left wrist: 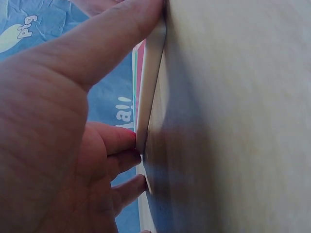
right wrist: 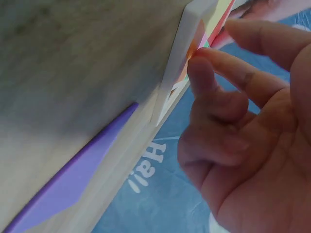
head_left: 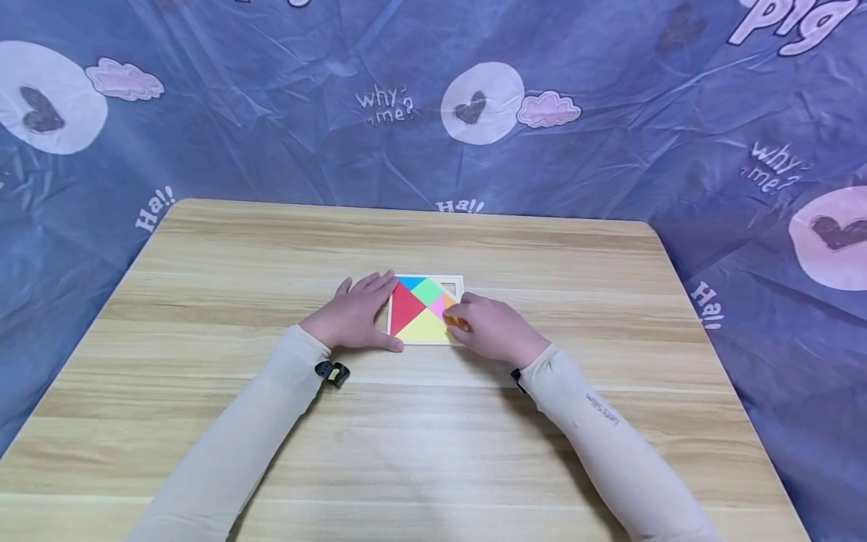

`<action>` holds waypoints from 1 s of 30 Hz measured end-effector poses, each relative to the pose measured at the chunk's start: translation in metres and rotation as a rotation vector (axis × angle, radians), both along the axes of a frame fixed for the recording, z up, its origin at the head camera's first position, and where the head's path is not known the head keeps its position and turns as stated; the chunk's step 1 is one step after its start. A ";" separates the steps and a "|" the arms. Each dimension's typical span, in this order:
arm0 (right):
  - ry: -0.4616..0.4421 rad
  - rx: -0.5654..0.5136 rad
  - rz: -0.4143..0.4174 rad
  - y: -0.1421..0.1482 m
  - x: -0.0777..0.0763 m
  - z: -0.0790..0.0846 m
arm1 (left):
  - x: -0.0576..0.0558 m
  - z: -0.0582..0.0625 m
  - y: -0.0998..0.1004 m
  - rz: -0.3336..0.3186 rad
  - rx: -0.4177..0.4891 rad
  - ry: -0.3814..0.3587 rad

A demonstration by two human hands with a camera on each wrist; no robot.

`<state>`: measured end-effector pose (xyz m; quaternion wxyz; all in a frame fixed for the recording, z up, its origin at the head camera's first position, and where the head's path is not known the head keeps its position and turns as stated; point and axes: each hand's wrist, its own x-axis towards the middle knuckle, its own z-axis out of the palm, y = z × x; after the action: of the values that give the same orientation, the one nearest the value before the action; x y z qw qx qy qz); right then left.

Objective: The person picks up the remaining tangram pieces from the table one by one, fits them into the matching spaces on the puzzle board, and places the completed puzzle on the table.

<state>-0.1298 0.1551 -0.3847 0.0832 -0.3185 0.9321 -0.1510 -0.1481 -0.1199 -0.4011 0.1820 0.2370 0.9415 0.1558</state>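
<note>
A tangram in a shallow pale tray [head_left: 463, 280] lies on the table. In it sit a red triangle [head_left: 406, 307], a yellow triangle [head_left: 423, 331], and blue, green and pink pieces. My left hand [head_left: 355, 312] rests along the tray's left side, thumb at the near corner and fingers at the far one. My right hand [head_left: 497, 327] touches the orange piece [head_left: 449, 301] at the tray's right with a fingertip; its thumb stands apart. The head view hides part of this piece. A purple piece [right wrist: 82, 179] lies on the table in the right wrist view.
The wooden table [head_left: 433, 452] extends on all sides of the tray. Behind it hangs a blue printed cloth [head_left: 305, 135]. Dark wrist straps [head_left: 332, 373] sit over light sleeves. The tray's far right corner shows a bare slot.
</note>
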 end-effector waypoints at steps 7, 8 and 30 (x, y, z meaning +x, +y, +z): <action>-0.076 -0.135 -0.040 0.019 -0.004 0.010 | 0.000 -0.001 0.000 -0.002 -0.004 0.006; -0.070 -0.159 -0.057 0.023 -0.005 0.013 | 0.000 -0.001 0.000 -0.002 -0.002 0.006; 0.092 -0.119 -0.312 0.077 -0.011 0.035 | 0.002 -0.002 0.000 0.000 0.003 -0.005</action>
<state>-0.1411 0.2317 -0.3494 -0.0030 -0.1808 0.9625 -0.2023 -0.1462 -0.1199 -0.4026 0.1840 0.2367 0.9409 0.1578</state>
